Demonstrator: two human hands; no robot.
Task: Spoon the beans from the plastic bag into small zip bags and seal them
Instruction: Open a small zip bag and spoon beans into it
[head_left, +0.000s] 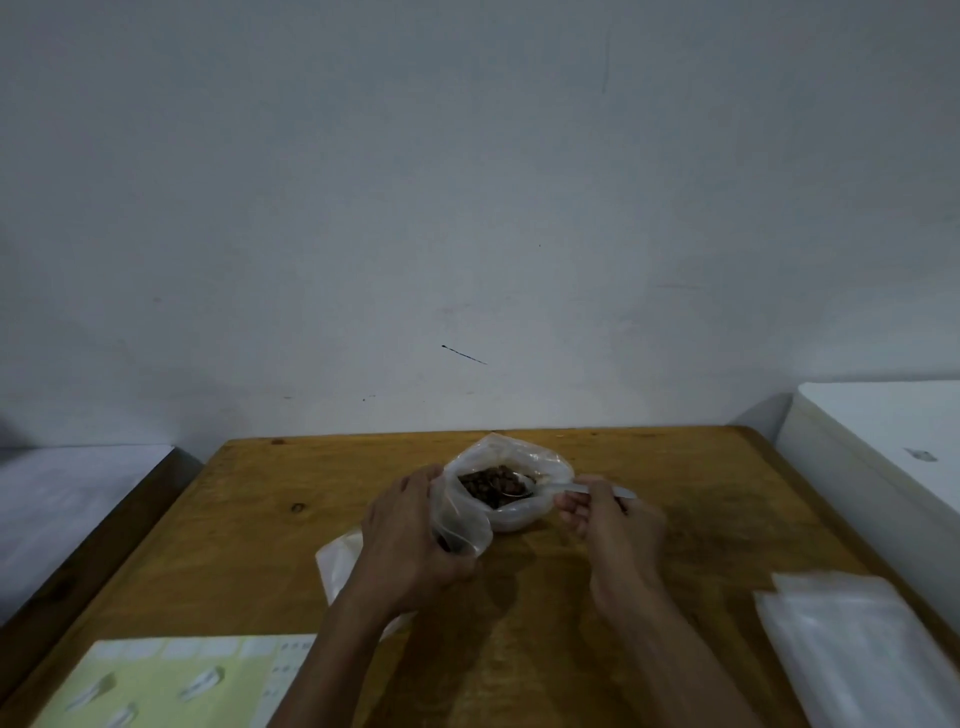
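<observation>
1. Grip: right hand (613, 525) pinches thin metal spoon (550, 488); left hand (410, 535) clutches crinkled clear small zip bag (460, 522).
2. Counter (675, 519), grained wood.
3. Plastic bag (524, 506), translucent, counter centre, holding brown beans (483, 483); spoon bowl inside.

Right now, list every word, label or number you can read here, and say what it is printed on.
Nothing is legible.
Pale yellow printed sheet at the wooden table's near left corner: small dark marks by its right edge, too blurred to read.
Clear plastic bag of brown beans: no printing visible.
</observation>
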